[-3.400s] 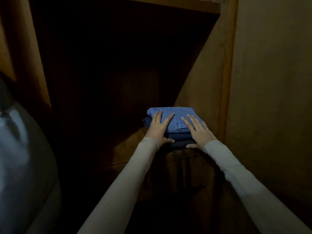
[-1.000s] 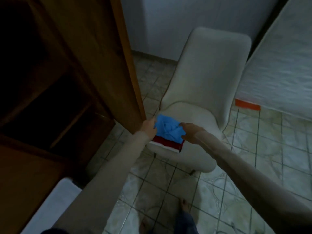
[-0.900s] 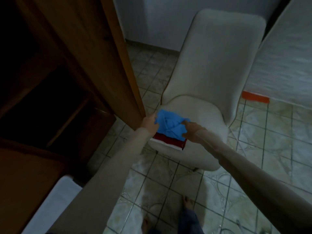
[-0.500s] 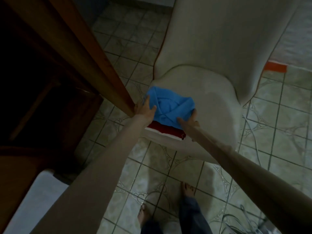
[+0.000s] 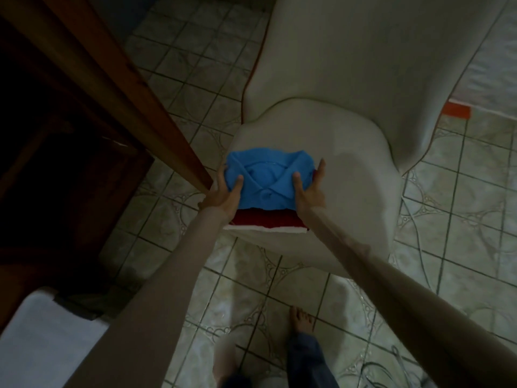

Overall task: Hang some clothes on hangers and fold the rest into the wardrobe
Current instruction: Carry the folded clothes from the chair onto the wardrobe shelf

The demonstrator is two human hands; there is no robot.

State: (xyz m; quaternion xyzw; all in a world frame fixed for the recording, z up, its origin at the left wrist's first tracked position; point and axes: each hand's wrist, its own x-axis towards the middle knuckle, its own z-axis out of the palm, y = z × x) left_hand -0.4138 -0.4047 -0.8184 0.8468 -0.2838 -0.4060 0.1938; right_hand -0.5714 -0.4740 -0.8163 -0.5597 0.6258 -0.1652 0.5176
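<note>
Bare feet (image 5: 300,320) on the tile floor (image 5: 243,292), then both arms reaching to the front edge of the chair seat (image 5: 349,169). Left hand (image 5: 223,194) and right hand (image 5: 309,189) clamp the sides of a folded stack, thumbs on the blue shirt (image 5: 267,180), red garment (image 5: 265,219) and a white one under it. Guessing the stack could splay or the bottom layers slip if squeezed unevenly. The wardrobe door (image 5: 126,88) edge just left could snag it on the swing over
</note>
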